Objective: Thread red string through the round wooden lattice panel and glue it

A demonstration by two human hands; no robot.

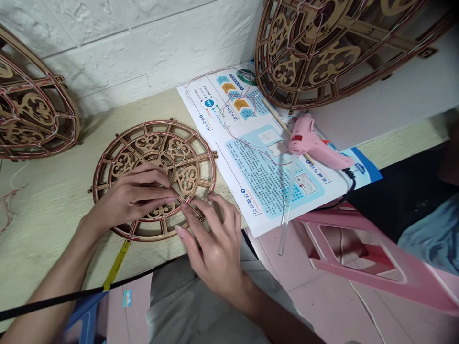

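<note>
A round wooden fretwork disc (182, 167) is laid flat on the tabletop (46, 210), near its front edge. The left hand (132, 196) is rested on the disc, its fingers stretched toward the rim; whether its grip is closed on anything cannot be told. The right hand (213, 243) is held with the grip open, its fingertips (187, 206) pressed on the rim. A pink glue gun (315, 143) is laid well apart, on a printed sheet (258, 191).

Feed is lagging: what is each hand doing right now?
Left hand: pinched on the wire over the wooden disc.
Right hand: fingertips at its rim; grip cannot be told.
</note>
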